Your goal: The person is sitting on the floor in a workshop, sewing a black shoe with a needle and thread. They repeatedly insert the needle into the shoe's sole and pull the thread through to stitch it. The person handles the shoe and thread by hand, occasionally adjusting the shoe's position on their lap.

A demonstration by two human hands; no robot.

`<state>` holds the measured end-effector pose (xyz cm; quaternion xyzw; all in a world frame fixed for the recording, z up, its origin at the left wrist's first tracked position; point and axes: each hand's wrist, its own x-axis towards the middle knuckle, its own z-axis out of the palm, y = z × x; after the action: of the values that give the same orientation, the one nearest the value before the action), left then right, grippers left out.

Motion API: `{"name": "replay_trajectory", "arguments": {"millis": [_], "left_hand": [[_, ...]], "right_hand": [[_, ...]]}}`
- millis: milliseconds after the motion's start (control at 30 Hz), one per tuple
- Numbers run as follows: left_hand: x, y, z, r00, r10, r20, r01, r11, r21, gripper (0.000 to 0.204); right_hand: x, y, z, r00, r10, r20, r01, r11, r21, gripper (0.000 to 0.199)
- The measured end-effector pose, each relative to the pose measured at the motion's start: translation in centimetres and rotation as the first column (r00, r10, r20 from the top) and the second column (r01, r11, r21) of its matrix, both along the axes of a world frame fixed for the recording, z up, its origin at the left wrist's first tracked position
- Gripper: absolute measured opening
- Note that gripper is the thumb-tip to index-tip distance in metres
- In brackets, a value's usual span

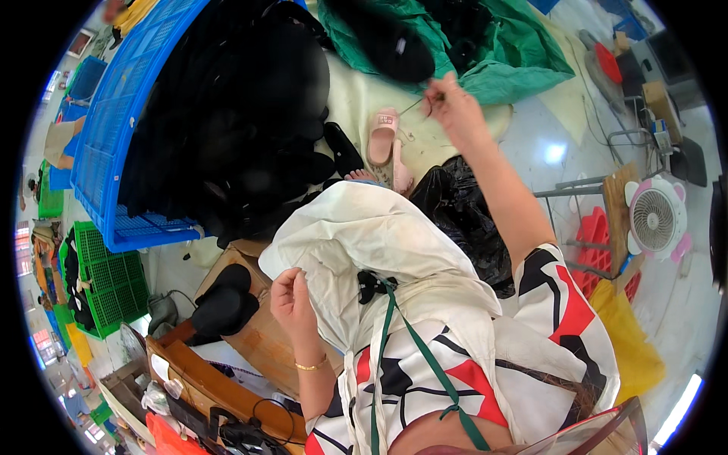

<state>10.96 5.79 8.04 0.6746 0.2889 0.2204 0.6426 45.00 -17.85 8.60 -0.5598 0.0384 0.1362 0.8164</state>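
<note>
Glasses sit nearest the camera, while over the left of the green sheet a blurred black piece slants lengthwise up-left from the nearer right hand, the curled left hand well short of that sheet, neither grip's closure tellable.

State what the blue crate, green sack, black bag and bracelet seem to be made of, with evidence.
Blue crate: plastic, smooth; moulded lattice walls.
Green sack: perhaps woven plastic, slight sheen; crumpled folds, though cloth is possible.
Black bag: likely plastic film, glossy; highlights along creases.
Bracelet: probably metal, polished; golden shine.
</note>
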Motion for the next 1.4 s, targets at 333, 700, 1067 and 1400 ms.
{"name": "replay_trajectory", "arguments": {"millis": [333,700,1067,1400], "left_hand": [[2.6,-2.2,-0.8,0.943,-0.325,0.073,0.333,0.916,-0.224,0.065],[0.5,-0.2,-2.8,0.929,-0.362,0.081,0.338,0.738,-0.583,0.015],[-2.5,0.5,-5.8,0.897,-0.316,-0.308,0.257,0.942,-0.217,0.016],[-2.8,-3.5,-5.8,0.579,-0.311,-0.753,0.731,0.606,0.312,0.02]], "right_hand": [[-17.5,4.8,0.5,0.55,0.835,0.026,-0.833,0.551,-0.056,0.017],[-13.4,1.8,-0.2,0.714,0.616,-0.333,-0.515,0.784,0.347,0.011],[1.9,-17.0,-7.2,0.834,-0.547,-0.076,0.551,0.832,0.068,0.011],[-5.4,-7.8,-9.9,0.994,-0.103,-0.028,0.103,0.995,0.004,0.01]]}}
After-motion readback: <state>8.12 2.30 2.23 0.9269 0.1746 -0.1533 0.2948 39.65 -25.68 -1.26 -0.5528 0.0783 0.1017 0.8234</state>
